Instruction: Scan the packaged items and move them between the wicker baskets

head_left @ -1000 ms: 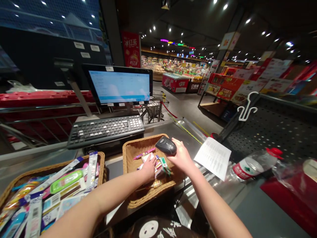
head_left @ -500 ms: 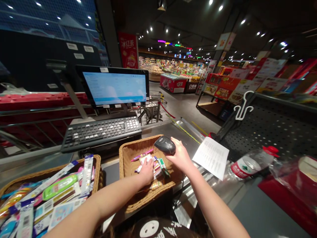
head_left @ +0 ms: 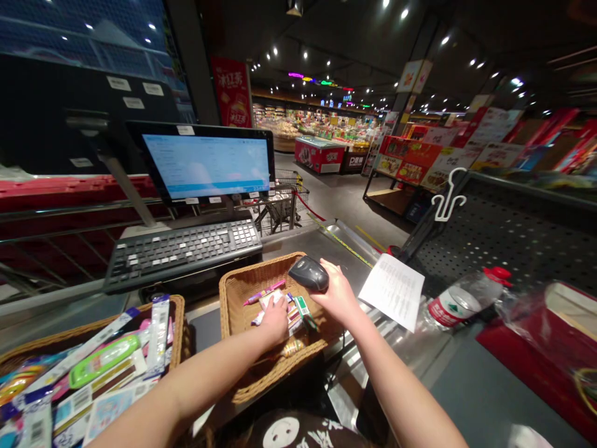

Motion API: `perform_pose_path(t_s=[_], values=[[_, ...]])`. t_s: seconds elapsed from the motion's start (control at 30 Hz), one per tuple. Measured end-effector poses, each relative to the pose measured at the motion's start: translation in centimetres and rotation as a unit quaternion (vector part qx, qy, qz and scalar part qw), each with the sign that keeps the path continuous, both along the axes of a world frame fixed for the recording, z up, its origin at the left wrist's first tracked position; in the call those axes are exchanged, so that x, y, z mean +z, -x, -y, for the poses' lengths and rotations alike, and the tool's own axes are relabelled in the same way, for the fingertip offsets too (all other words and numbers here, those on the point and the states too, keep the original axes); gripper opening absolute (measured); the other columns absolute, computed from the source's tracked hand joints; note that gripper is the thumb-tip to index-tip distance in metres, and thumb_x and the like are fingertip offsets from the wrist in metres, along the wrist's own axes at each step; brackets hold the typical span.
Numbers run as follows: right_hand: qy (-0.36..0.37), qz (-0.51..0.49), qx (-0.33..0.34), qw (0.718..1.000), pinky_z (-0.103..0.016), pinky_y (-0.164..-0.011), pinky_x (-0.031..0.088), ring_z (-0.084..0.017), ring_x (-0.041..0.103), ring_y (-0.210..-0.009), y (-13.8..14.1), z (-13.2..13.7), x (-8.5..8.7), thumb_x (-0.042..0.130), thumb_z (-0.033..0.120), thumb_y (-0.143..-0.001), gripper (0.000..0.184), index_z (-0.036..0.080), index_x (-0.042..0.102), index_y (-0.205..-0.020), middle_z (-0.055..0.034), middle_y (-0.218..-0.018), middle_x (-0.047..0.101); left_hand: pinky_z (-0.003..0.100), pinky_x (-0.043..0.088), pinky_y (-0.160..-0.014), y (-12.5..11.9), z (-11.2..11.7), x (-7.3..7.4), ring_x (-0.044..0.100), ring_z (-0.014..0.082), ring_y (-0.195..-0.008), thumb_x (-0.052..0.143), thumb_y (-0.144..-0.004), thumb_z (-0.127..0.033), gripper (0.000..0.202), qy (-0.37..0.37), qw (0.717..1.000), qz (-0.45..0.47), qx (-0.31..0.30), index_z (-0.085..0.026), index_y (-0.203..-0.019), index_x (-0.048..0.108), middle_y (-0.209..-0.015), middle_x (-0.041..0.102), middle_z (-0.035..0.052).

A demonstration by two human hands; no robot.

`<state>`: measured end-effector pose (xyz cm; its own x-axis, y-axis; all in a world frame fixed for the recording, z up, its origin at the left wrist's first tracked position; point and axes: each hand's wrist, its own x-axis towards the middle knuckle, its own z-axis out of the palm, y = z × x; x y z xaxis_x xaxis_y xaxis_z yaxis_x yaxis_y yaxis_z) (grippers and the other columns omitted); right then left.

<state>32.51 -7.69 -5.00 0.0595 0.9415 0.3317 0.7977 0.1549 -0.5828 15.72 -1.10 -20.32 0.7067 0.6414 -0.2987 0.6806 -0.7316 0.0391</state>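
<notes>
A black handheld barcode scanner [head_left: 308, 274] is gripped in my right hand [head_left: 336, 292], held over the right side of a wicker basket [head_left: 228, 317]. My left hand [head_left: 275, 317] reaches down inside that basket, its fingers curled on a small white packet [head_left: 272, 297] among several small packaged items. A purple-pink pen-like stick [head_left: 263, 292] lies behind my fingers. To their right, a green-and-white packet [head_left: 302, 306] sits below the scanner. An orange-and-white wrapped item [head_left: 293, 346] rests near the basket's front wall, partly covered by my left wrist.
A second wicker basket [head_left: 176, 336], full of packaged items, stands at left. Behind are a keyboard [head_left: 181, 252] and a monitor [head_left: 209, 162]. On the right lie a printed sheet [head_left: 392, 289], a plastic bottle with a red cap [head_left: 454, 305] and a red box [head_left: 527, 354].
The view has shifted slightly, so the surroundings appear a little further left. Both hands keep nearly the same places at the basket, and the scanner stays in my right hand.
</notes>
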Motion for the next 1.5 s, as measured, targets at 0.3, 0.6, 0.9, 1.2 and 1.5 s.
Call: perform_pose_path(t_s=[0.3, 0.6, 0.9, 1.2, 1.5], values=[[-0.003, 0.0, -0.011, 1.0, -0.056, -0.112, 0.026, -0.032, 0.046, -0.131, -0.2, 0.2, 0.2, 0.07, 0.026, -0.065, 0.044, 0.015, 0.062, -0.107, -0.0164, -0.124, 0.063, 0.06, 0.019, -0.114, 1.6, -1.6, 1.7, 0.035, 0.0372, -0.135, 0.068, -0.061, -0.022, 0.057, -0.03, 0.997, 0.05, 0.059, -0.014, -0.117, 0.064, -0.139, 0.048, 0.021], [-0.008, 0.009, 0.002, 1.0, -0.058, -0.113, 0.024, -0.032, 0.045, -0.132, -0.5, 0.1, -0.2, 0.068, 0.025, -0.066, 0.048, 0.016, 0.061, -0.112, -0.0153, -0.126, 0.061, 0.067, 0.016, -0.11, 2.8, -4.1, 3.5, 0.033, 0.0347, -0.139, 0.064, -0.065, -0.016, 0.027, -0.03, 0.994, 0.08, 0.067, -0.021, -0.09, 0.071, -0.141, 0.05, 0.0131], [-0.001, 0.009, 0.007, 1.0, -0.059, -0.113, 0.023, -0.032, 0.045, -0.132, -0.1, 0.2, 0.6, 0.068, 0.025, -0.066, 0.048, 0.016, 0.06, -0.113, -0.0156, -0.125, 0.062, 0.067, 0.006, -0.111, 4.9, -4.6, 5.6, 0.032, 0.0325, -0.14, 0.066, -0.068, -0.02, 0.04, -0.046, 0.987, 0.155, -0.006, -0.027, -0.107, 0.067, -0.138, 0.055, 0.0094], [-0.001, 0.024, 0.015, 1.0, -0.06, -0.113, 0.022, -0.033, 0.044, -0.133, 0.4, 0.0, 0.8, 0.068, 0.027, -0.068, 0.045, 0.016, 0.061, -0.111, -0.0164, -0.126, 0.061, 0.063, 0.007, -0.113, 6.9, -4.9, 7.4, 0.03, 0.0298, -0.141, 0.069, -0.068, -0.02, 0.015, -0.095, 0.97, 0.219, -0.044, -0.019, -0.08, 0.061, -0.142, 0.05, 0.0122], [-0.009, 0.031, 0.02, 0.999, -0.061, -0.113, 0.022, -0.033, 0.044, -0.133, 0.7, 0.0, 1.1, 0.067, 0.027, -0.069, 0.045, 0.017, 0.062, -0.112, -0.0155, -0.126, 0.061, 0.061, 0.007, -0.115, 7.9, -5.2, 8.4, 0.031, 0.027, -0.141, 0.065, -0.072, -0.019, 0.01, -0.125, 0.962, 0.239, -0.043, -0.019, -0.078, 0.057, -0.143, 0.049, 0.0095]])
